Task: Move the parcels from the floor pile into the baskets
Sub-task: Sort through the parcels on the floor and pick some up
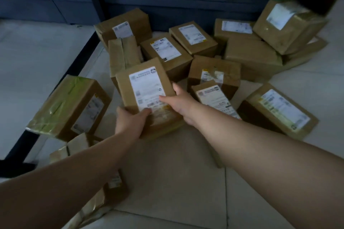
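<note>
Head view: both hands on one brown taped parcel (147, 91) atop the floor pile (214, 52). Left hand (130, 124) gripping its near corner, right hand (178, 102) clasping the right edge. Probably stiff, light cardboard; slick tape, so best held by opposite edges.

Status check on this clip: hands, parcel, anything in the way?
Both hands on one labelled parcel: left hand grips its near corner, right hand its right edge. Floor pile crowds behind. No baskets in view.
</note>
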A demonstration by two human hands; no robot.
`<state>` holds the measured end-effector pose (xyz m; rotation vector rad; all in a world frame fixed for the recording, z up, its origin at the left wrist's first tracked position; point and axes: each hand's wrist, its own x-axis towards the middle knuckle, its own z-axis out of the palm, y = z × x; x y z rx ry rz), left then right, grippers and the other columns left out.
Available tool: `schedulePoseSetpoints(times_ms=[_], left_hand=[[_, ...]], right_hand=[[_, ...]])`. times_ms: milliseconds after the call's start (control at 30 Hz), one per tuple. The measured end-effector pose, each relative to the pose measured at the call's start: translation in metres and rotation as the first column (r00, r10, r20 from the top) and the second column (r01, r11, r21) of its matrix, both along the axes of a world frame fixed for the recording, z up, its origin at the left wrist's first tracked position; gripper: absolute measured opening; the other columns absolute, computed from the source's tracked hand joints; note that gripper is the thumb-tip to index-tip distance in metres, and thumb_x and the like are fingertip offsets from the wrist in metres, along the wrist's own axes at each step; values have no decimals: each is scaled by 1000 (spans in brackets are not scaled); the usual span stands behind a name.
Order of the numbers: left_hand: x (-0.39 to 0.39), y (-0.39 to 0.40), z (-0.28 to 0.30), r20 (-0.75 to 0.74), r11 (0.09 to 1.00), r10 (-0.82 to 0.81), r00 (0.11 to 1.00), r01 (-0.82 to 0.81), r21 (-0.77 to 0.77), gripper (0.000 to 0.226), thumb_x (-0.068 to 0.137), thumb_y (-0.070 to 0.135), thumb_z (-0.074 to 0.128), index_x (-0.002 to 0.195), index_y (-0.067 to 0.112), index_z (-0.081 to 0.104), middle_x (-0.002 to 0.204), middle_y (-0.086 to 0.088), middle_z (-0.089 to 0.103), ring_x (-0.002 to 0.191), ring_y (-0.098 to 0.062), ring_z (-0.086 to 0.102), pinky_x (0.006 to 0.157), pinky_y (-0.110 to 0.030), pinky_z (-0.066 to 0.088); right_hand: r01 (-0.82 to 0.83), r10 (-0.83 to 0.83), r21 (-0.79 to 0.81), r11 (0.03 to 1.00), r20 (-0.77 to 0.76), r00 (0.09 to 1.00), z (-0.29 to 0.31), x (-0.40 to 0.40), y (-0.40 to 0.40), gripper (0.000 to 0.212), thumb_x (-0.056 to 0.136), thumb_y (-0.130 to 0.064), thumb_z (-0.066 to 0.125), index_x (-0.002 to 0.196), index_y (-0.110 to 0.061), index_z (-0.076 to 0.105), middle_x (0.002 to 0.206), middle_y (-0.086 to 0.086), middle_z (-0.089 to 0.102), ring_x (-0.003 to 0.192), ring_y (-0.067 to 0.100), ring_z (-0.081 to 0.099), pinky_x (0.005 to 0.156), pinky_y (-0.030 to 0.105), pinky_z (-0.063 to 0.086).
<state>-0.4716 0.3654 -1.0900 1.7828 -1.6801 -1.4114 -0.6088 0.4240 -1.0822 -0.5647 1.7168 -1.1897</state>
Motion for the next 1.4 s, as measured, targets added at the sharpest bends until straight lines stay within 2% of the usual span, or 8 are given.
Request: schedulePoseSetpoints(times_ms=[167, 567, 767, 900, 1000, 1233, 1333, 1400], left_hand=[[-39, 5, 56, 4, 915, -221, 975, 209, -346, 63, 73, 39, 70, 126, 17, 42, 123, -7, 52, 113, -28, 52, 94, -49, 46], [-192, 110, 99, -180, 842, -478, 860, 390, -373, 56, 81, 43, 61, 128, 20, 41, 125, -5, 53, 112, -26, 53, 93, -47, 47], [-215, 179, 46, -228, 862, -504, 833, 503, -70, 37, 89, 36, 56, 120, 17, 49, 89, 10, 54, 72, -2, 50, 54, -16, 40], [-221, 193, 8, -147, 867, -458, 877, 477, 143, 31, 94, 19, 43, 118, 4, 55, 110, -14, 62, 99, -28, 59, 88, -37, 48], [-226, 201, -2, -145, 881, -295, 944, 328, 341, 49, 93, 38, 46, 130, 5, 47, 126, -18, 56, 115, -36, 53, 101, -48, 42], [-228, 215, -10, -233, 599, -54, 971, 218, 771, 99, 68, 85, 40, 139, 15, 42, 135, -15, 53, 122, -36, 50, 100, -62, 32], [-235, 205, -11, -316, 554, 35, 948, 244, 796, 79, 65, 87, 42, 104, 23, 67, 82, -10, 74, 76, -30, 68, 64, -50, 54], [-241, 194, -18, -329, 573, 71, 942, 231, 786, 75, 62, 85, 49, 100, 24, 71, 87, -9, 74, 83, -30, 68, 74, -50, 55]], right_hand=[[187, -185, -91, 978, 37, 982, 40, -41, 17, 51, 86, -19, 65, 133, -17, 46, 126, 5, 60, 112, 21, 57, 97, 35, 45], [366, -370, -76, 928, -44, 928, 116, -195, 153, 18, 79, -18, 71, 90, -22, 58, 83, -1, 73, 77, 17, 71, 68, 31, 58], [288, -280, 229, 930, -69, 958, 85, -240, 226, 13, 87, -26, 62, 98, -20, 66, 83, 3, 75, 73, 20, 71, 63, 32, 57], [401, -410, 281, 872, -29, 912, 46, -248, 259, 34, 95, -42, 47, 84, -18, 68, 68, 0, 72, 62, 16, 68, 62, 26, 55], [483, -503, 306, 821, -15, 864, 28, -258, 267, 40, 97, -45, 38, 78, -19, 62, 64, -2, 67, 54, 15, 62, 55, 21, 49], [302, -400, 522, 798, 84, 913, 2, -247, 287, 46, 83, -63, 45, 112, -29, 55, 123, -3, 48, 131, 17, 32, 112, 37, 11], [273, -355, 510, 816, 67, 933, -6, -246, 280, 39, 85, -62, 42, 84, -27, 59, 91, -9, 57, 94, 7, 48, 95, 32, 21], [275, -378, 497, 823, 117, 919, -10, -242, 273, 41, 85, -62, 40, 73, -26, 55, 77, -4, 56, 76, 13, 49, 91, 37, 25]])
